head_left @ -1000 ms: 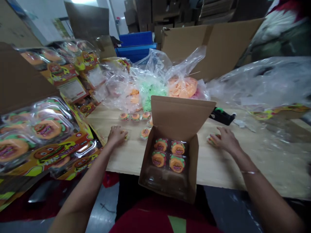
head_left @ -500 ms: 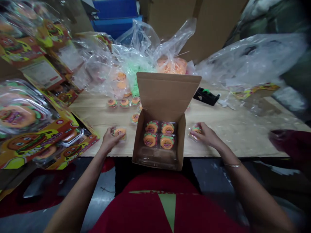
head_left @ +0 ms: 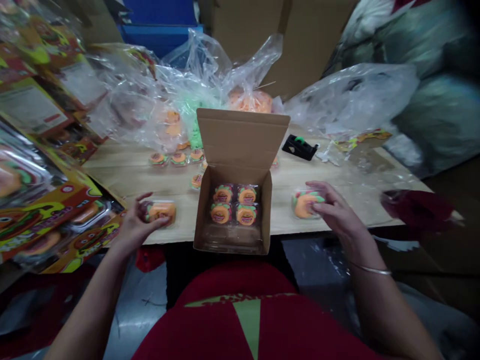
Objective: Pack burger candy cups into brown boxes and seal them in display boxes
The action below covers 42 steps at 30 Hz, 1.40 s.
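Note:
My left hand [head_left: 140, 222] grips a clear-packed burger candy [head_left: 162, 212] by its edge, left of the box. On the other side, my right hand [head_left: 332, 207] has its thumb and fingers around another packed burger candy [head_left: 305, 205]. Between them stands an open cardboard box [head_left: 202, 225], its lid [head_left: 242, 137] tipped up at the back. Inside the box, burger candies [head_left: 246, 215] in clear packs sit in two rows toward the back. The front part of the box floor shows clear plastic packaging [head_left: 234, 240]; its contents are hard to make out.
Several small packed burgers [head_left: 179, 159] lie behind the box. Plastic bags [head_left: 210, 65] with orange and green pieces stand farther back. A black tape dispenser [head_left: 300, 147] is at the right. Printed display boxes [head_left: 71, 215] are stacked at the left.
Both burger candies have been lifted toward me and appear larger. My hands have moved farther apart, out from the box. The view has shifted slightly; the box's contents are the same.

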Tool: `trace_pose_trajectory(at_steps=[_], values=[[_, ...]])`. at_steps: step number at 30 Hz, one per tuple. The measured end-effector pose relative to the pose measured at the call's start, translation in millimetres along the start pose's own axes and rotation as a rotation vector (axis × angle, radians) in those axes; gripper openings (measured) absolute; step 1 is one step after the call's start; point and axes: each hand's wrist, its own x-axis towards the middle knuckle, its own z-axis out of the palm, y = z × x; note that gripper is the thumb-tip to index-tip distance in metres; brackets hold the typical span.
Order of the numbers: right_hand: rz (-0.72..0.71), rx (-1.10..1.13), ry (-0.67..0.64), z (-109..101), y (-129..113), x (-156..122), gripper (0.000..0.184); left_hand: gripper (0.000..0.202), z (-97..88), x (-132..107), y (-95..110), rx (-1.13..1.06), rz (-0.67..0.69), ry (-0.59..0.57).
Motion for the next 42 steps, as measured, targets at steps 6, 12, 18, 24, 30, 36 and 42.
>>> trace_pose_trajectory(at_steps=[6, 12, 18, 24, 30, 36, 42], values=[[-0.268, -0.289, -0.305, 83.4, -70.8, -9.5, 0.030, 0.041, 51.8, -16.1, 77.2, 0.469, 0.688, -0.668], [-0.288, -0.869, -0.459, 121.2, -49.0, -10.0, 0.037, 0.046, 94.4, 3.5, 62.4, 0.801, 0.792, -0.763], [-0.370, -0.978, -0.486, 117.4, -48.6, -12.8, 0.031, 0.047, 99.5, 1.4, 48.6, 0.669, 0.738, -0.906], [-0.356, -0.960, -0.528, 125.2, -33.9, -16.6, 0.034, 0.052, 101.5, -5.5, 46.9, 0.859, 0.738, -0.855], [-0.439, -1.027, -0.497, 125.6, -30.7, -24.9, 0.039, 0.057, 106.6, -15.6, 56.7, 0.969, 0.614, -0.942], [-0.475, -1.007, -0.460, 123.7, -32.0, -25.3, 0.037, 0.069, 108.3, -25.5, 50.0, 0.967, 0.648, -0.732], [-0.532, -0.985, -0.469, 121.6, -23.0, -24.9, 0.035, 0.032, 95.1, -16.6, 37.9, 0.642, 0.857, -0.329]])
